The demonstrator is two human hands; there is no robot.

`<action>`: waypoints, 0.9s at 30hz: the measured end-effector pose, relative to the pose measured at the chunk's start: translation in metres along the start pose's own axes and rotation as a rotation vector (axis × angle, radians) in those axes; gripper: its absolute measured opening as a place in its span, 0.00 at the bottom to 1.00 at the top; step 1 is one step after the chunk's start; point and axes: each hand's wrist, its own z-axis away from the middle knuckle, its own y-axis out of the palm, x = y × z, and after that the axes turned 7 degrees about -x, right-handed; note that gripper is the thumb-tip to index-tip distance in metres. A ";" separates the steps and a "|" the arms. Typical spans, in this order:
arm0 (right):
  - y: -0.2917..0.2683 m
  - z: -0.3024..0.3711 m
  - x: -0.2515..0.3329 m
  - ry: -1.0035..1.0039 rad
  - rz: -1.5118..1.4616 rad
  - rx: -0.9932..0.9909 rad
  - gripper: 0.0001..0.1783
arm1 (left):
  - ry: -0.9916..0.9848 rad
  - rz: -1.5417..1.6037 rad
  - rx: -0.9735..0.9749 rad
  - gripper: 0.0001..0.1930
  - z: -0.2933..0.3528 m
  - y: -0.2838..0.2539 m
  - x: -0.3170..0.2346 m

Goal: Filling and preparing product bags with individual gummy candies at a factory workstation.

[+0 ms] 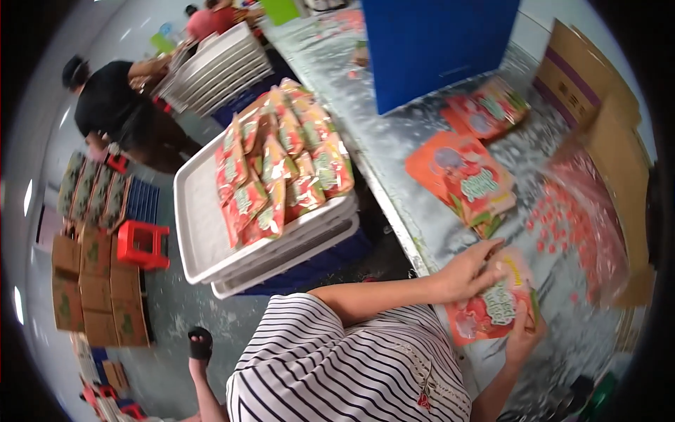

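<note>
A red-orange printed pouch [485,318] lies at the near edge of the grey table, between my hands. My left hand [467,273] pinches its upper edge, thumb and fingers pressed together. On the pouch's lower right side my right hand [523,337] grips it with the thumb on top; the fingers underneath are hidden. Just beyond, a fanned stack of similar flat pouches [472,177] lies on the table, and more pouches [491,109] lie farther back. Small red wrapped pieces [559,221] are spread to the right, by a clear plastic bag [594,204].
An open cardboard box [622,141] lies along the right side, and a blue panel [439,53] stands at the back. Left of the table, stacked white trays [200,211] carry several filled pouches [281,158]. A red stool [144,244], cartons [98,281] and a co-worker [116,102] are farther left.
</note>
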 end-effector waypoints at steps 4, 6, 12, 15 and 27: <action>0.027 -0.025 0.018 0.014 -0.178 -0.301 0.18 | 0.292 -0.262 -0.045 0.48 0.013 -0.021 0.002; 0.049 -0.031 0.033 0.002 -0.277 -0.227 0.19 | 0.358 -0.317 -0.028 0.53 0.023 -0.028 -0.005; 0.140 -0.022 0.078 -0.090 -0.330 0.066 0.19 | 0.421 -0.526 -0.411 0.53 0.023 -0.083 -0.005; 0.172 -0.011 0.110 -0.169 -0.465 0.384 0.16 | 0.375 -0.675 -0.564 0.51 0.034 -0.136 -0.014; 0.212 -0.011 0.087 -0.054 -0.345 0.874 0.12 | -0.035 -1.362 -0.978 0.47 0.187 -0.369 0.014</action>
